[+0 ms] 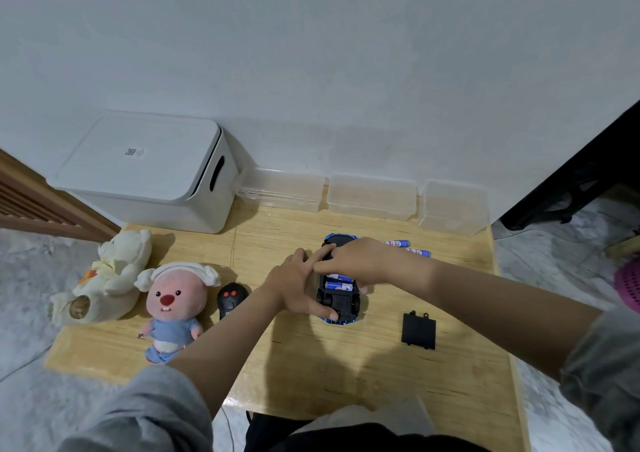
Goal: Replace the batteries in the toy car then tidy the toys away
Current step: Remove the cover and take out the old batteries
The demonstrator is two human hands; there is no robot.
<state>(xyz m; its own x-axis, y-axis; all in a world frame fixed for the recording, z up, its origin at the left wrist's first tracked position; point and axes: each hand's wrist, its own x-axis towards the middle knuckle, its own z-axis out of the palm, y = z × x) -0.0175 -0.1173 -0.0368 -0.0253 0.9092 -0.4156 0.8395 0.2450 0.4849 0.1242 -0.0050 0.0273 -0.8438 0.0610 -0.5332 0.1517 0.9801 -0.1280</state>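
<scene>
Blue toy car (341,308) lying upturned mid-counter, left hand (298,287) clasping its side, right hand (356,261) curled over blue batteries (338,285) in the open bay; black flat cover (418,330) off, toys untidied.

A blue toy car (341,299) lies black belly up on the pale wooden table (311,358), blue batteries (338,286) inside. Nearby: a black cover (418,331), a pink plush (173,304) in blue, a cream bear (107,278), a white box (149,171).
</scene>
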